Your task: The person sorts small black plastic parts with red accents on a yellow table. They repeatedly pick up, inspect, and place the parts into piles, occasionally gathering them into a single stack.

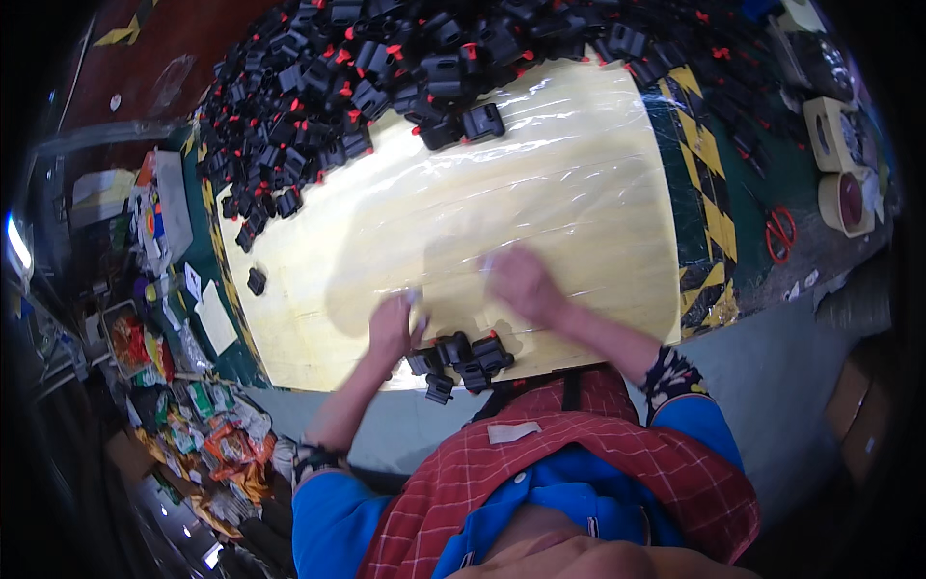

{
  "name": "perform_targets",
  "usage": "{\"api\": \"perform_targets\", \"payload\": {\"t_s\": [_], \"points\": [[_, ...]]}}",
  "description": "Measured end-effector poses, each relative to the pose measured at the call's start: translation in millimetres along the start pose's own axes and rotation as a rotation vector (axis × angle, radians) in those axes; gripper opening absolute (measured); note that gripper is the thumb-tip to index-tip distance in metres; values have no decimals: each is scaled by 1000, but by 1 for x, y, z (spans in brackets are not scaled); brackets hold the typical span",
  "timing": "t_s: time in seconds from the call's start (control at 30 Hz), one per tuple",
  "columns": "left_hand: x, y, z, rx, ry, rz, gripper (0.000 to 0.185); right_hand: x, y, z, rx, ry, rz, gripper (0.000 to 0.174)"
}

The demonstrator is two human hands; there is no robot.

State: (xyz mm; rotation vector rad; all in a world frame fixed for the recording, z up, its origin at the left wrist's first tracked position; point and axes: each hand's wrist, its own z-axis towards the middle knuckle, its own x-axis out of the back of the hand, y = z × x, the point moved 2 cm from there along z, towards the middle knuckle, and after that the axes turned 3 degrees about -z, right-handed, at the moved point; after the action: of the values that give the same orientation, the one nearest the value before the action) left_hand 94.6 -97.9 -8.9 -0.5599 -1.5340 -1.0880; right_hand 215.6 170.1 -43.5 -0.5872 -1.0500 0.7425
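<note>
My left hand (pixel 391 324) is over the pale yellow sheet (pixel 579 210), just left of a small cluster of black plastic parts (pixel 472 362) at the table's near edge. Something whitish shows at its fingertips, too blurred to name. To the right, above that cluster, my right hand (pixel 527 284) is smeared by motion. Its fingers look curled, and whether it holds anything is hidden by the blur. A large heap of black plastic parts with red pieces (pixel 347 87) covers the far side of the sheet. One black part (pixel 257 281) lies alone at the left.
Yellow-and-black striped tape (pixel 705 181) borders the sheet on the green tabletop. Red-handled scissors (pixel 780 233) lie at the right, near a cream container (pixel 845 204). A pale bin (pixel 173 206) stands at the left. Crumpled packaging (pixel 224 441) is piled at the lower left.
</note>
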Motion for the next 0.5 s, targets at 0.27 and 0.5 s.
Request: {"api": "perform_targets", "payload": {"t_s": [0.27, 0.5], "points": [[1, -32, 277, 209, 142, -214, 97, 50, 119, 168, -397, 94, -207, 73], [-7, -46, 282, 270, 112, -405, 98, 26, 138, 197, -421, -117, -380, 89]]}}
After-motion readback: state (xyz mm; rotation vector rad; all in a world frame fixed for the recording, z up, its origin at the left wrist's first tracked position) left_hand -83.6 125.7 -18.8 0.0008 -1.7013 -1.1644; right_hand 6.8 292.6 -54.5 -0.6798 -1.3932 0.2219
